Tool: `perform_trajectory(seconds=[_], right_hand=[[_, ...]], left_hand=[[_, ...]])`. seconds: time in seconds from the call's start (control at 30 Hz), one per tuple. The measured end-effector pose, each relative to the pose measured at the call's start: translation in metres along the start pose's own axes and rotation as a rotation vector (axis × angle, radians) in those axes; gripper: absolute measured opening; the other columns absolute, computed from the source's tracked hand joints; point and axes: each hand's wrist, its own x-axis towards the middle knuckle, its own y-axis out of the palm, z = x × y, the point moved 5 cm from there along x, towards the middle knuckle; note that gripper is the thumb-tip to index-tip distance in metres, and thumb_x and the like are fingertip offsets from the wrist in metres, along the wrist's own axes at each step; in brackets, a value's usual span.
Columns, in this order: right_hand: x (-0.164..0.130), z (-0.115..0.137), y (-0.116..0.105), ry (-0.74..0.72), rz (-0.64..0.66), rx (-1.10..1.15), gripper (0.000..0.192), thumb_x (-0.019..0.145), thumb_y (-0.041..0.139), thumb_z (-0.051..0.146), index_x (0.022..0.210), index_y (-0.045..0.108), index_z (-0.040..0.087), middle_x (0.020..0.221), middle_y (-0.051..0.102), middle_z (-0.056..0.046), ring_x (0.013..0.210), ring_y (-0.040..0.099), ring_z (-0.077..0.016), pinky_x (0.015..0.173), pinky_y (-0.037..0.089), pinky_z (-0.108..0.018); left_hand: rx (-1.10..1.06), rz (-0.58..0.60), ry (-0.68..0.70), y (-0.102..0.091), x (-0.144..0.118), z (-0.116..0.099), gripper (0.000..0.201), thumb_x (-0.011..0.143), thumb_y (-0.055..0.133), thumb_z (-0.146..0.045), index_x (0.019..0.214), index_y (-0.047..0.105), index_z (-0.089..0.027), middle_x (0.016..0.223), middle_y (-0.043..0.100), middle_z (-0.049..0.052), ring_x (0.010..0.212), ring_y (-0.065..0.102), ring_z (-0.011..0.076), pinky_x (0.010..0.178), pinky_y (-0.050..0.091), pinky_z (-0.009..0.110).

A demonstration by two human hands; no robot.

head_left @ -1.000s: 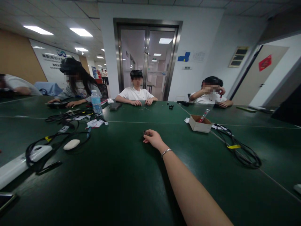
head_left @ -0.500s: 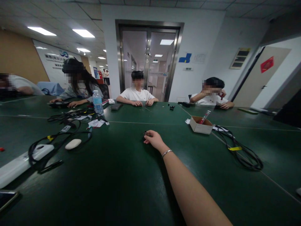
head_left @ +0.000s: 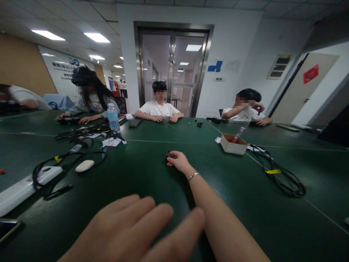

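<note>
R hand [head_left: 178,161] stretched out on green bench [head_left: 152,189], fingers pinched on small dark part [head_left: 169,154] well left of cardboard box [head_left: 232,143]; L hand [head_left: 136,229] open, fingers spread, empty, nearer than part.

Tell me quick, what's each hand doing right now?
Left hand: open, fingers spread, holding nothing.
Right hand: fingers curled on a small dark object on the green table.

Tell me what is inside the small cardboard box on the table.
A red-tipped, pen-like stick leans out of the cardboard box over its rim. The near wall hides the box floor, so any other contents cannot be seen.
</note>
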Motion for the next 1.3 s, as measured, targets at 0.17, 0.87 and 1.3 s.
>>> perform_trajectory(seconds=[0.17,0.87,1.3], right_hand=[[-0.005,0.006,-0.004,-0.034,-0.057,0.087,0.01,0.079,0.06,0.007,0.085,0.055,0.013,0.074,0.059,0.0,0.039,0.055,-0.0047,0.034,0.043,-0.012],[-0.003,-0.001,-0.012,0.053,-0.071,0.139,0.015,0.077,0.063,0.004,0.091,0.06,0.01,0.063,0.061,0.0,0.042,0.056,-0.0066,0.042,0.05,-0.014],[-0.006,0.001,-0.026,0.022,-0.064,0.464,0.025,0.073,0.062,-0.003,0.093,0.063,0.013,0.081,0.059,-0.002,0.069,0.065,-0.0106,0.069,0.058,-0.022]], left_hand=[[0.058,0.117,-0.131,0.061,0.08,0.065,0.041,0.081,0.047,-0.03,0.122,0.051,-0.03,0.116,0.055,0.007,0.1,0.054,0.0241,0.085,0.048,0.038],[-0.869,-0.101,-0.565,0.206,0.101,0.188,0.021,0.082,0.05,-0.033,0.097,0.056,-0.019,0.081,0.063,0.002,0.073,0.062,0.0153,0.072,0.048,0.029],[-0.716,-0.059,-0.652,0.2,0.096,0.192,0.036,0.083,0.044,-0.051,0.087,0.06,-0.019,0.074,0.065,0.002,0.068,0.06,0.0161,0.069,0.045,0.029]])
